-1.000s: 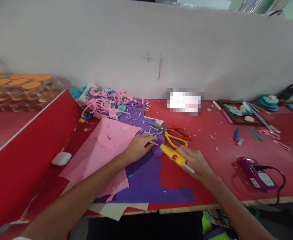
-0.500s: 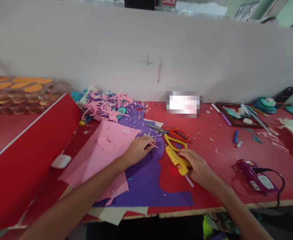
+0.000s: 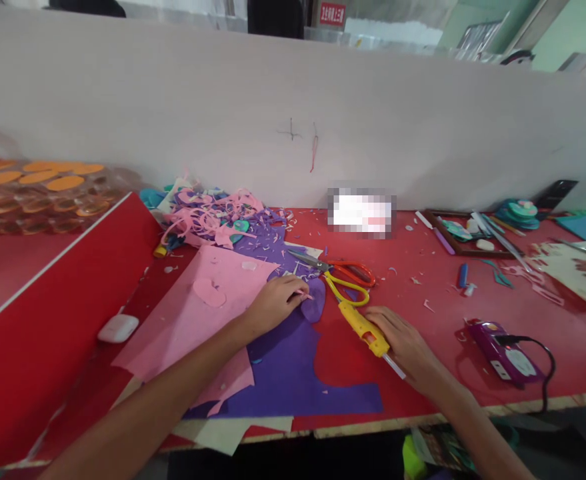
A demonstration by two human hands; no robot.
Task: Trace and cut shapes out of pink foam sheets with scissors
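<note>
Head view, pink strip (image 3: 303, 293): pinched in the fingertips of the left hand (image 3: 273, 303), above or against the purple oval (image 3: 313, 305); whether they touch cannot be told. So small a grip could let it twist or slip if pushed off-centre.

Purple oval: beside those fingertips, at the edge of the purple sheet (image 3: 283, 377). Nothing visibly weighs it down, so a nudge could slide it.

Glue gun (image 3: 363, 327): grasped by the right hand (image 3: 403, 340), tip toward the scissors; whether it also rests on the counter (image 3: 437, 280) is unclear. If hot, a careless swing left could burn the fingertips; if it drips, glue could foul the counter.

Scissors (image 3: 325, 266): their yellow handle sits right by the gun's tip, so the tip could snag or smear it.

Pink sheet (image 3: 173, 337): partly beneath the left forearm, whose drag could shift it.

Scrap heap (image 3: 213, 217): beyond the sheets, with crumbs scattered toward the scissors; loose bits could stick to wet glue.
</note>
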